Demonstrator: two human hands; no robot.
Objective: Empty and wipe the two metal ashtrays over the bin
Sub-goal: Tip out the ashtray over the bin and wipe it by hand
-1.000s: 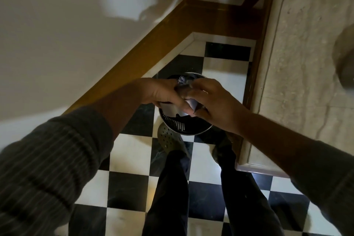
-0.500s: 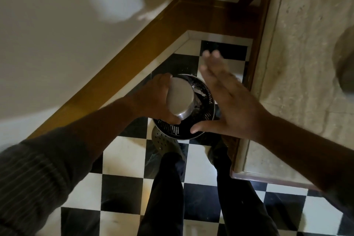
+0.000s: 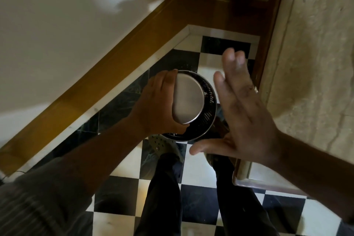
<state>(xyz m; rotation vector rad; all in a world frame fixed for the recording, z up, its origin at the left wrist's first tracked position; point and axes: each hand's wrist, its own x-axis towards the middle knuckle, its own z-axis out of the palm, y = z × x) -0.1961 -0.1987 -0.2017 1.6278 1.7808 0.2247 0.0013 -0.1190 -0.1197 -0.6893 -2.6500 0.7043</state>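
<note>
One ashtray in hand: I see the left hand (image 3: pixel 157 105) gripping a round metal ashtray (image 3: pixel 188 98) by its rim, turned so its flat base faces the camera and its mouth faces down toward the bin (image 3: pixel 209 109).
Ashtray position: directly above the bin opening, overlapping its left half in the head view; I cannot tell whether it touches the bin rim.
Right hand: the right hand (image 3: pixel 243 113) is flat, fingers spread, empty, held just beside the ashtray on its right.
Second ashtray: not in view.
Risk, slip: I judge the grip to cover only one edge; a slap on the base could knock the ashtray out of the fingers and into the bin.
Risk, spill: the ashtray sits off-centre over the opening, so ash could fall past the near rim onto the checkered floor (image 3: pixel 203 203) or the shoe (image 3: pixel 162 144) just below it.
Risk, bin: a hard strike against the rim could tip the bin.
Bin contents: perforated dark inner wall shows; anything inside is too dark to make out.
Ashtray contents: interior hidden, facing away.
Wiping material: none visible in either hand.
</note>
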